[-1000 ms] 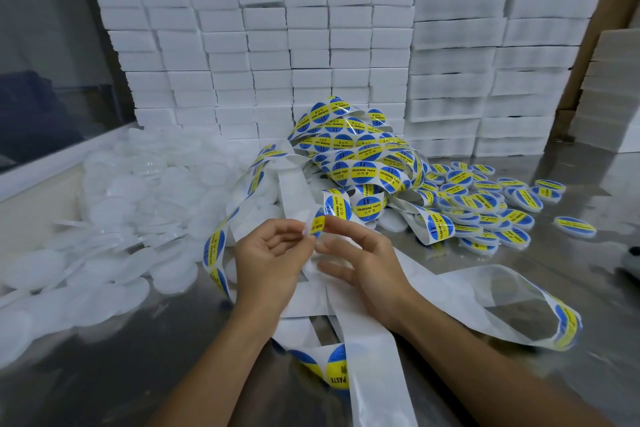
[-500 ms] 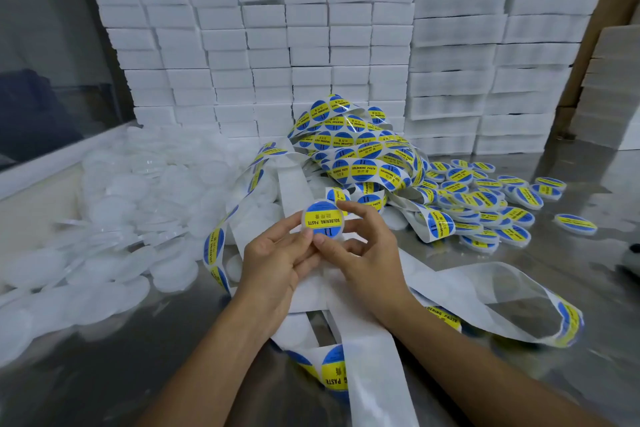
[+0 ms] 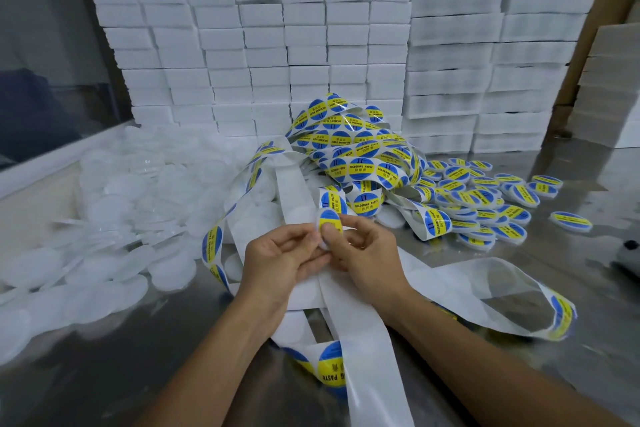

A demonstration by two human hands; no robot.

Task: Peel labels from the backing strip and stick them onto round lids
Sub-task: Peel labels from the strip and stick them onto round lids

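Hiding, seemingly, label (image 3: 329, 222) behind thumb (image 3: 328, 231)

Bare steel bench (image 3: 114, 367) lies open at the near left and again at the far right, beyond a lone labelled lid (image 3: 570, 221). A wall of stacked white foam blocks (image 3: 263, 55) closes off the back. Plain white lids (image 3: 114, 204) crowd the left side, a tangled backing strip (image 3: 353, 149) heaps the centre, and labelled lids (image 3: 481, 198) spread to its right. Loops of emptied strip (image 3: 363, 340) cross the near middle.
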